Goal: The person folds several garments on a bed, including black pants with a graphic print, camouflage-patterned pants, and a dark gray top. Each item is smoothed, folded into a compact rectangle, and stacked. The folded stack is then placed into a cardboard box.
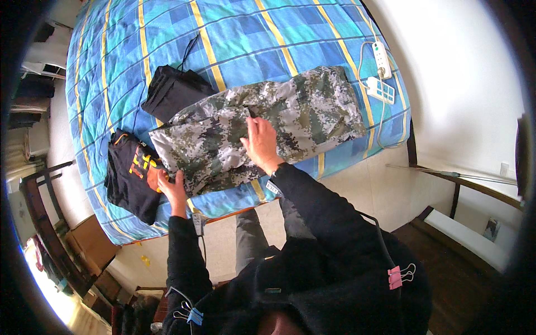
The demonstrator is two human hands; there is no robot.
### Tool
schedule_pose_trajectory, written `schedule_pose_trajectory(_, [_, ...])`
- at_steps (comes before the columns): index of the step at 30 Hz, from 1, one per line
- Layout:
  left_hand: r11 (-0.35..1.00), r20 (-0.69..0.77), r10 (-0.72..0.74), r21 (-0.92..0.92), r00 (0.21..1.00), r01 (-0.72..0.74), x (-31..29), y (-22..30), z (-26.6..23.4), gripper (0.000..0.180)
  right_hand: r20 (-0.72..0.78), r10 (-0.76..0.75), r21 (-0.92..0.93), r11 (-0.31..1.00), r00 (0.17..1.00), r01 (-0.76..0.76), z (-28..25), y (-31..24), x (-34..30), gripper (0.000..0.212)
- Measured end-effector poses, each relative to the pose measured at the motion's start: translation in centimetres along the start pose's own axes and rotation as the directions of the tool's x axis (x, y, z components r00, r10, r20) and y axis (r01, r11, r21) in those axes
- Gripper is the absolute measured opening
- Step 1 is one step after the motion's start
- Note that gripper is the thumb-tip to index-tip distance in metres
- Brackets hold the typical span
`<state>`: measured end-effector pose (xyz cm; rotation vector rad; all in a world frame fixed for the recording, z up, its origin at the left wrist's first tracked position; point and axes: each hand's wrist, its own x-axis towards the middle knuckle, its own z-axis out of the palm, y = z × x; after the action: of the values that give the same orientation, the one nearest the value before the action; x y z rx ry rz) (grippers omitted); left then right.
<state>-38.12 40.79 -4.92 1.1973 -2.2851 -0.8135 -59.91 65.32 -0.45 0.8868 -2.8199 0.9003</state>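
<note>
A pair of camouflage trousers [312, 106], folded lengthwise, lies slantwise across the bed near its front edge. My right hand [261, 144] rests on the middle of the trousers, with thumb and fingers apart. At their left end, my left hand [174, 192] touches the lower corner, its thumb and fingers spread. Just left of that hand is a folded black garment [131, 178] with an orange and yellow print. Behind the trousers' left part sits a folded plain black garment [173, 89] with a cord trailing from it, partly covered by the camouflage cloth.
A blue checked sheet with yellow stripes covers the bed [234, 33]. On its right side lie two white power strips [381, 89] with cables. A cardboard box [92, 243] stands on the floor at left. A dark wooden frame [474, 184] runs along the right wall.
</note>
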Motion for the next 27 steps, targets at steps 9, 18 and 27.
schedule_pose_trajectory(9, [0.787, 0.686, -0.240, -0.276, 0.687, 0.551, 5.2, -0.8, -2.1, 0.034, 0.228, 0.121, 0.148, 0.976, 0.966, -0.157, 4.7, -2.0, -1.8, 0.062])
schedule_pose_trajectory(18, [0.823, 0.791, -0.046, -0.316, 0.611, 0.472, 3.0, 13.0, -7.4, 0.058, 0.277, 0.288, 0.274, 0.891, 0.917, -0.363, 5.9, 0.7, -1.0, 0.061])
schedule_pose_trajectory(27, [0.756, 0.901, 0.234, -0.404, 0.365, 0.514, -2.0, 32.3, -1.4, 0.034, 0.692, 0.171, 0.722, -0.137, 0.701, -0.679, -1.9, 6.7, 0.0, 0.058])
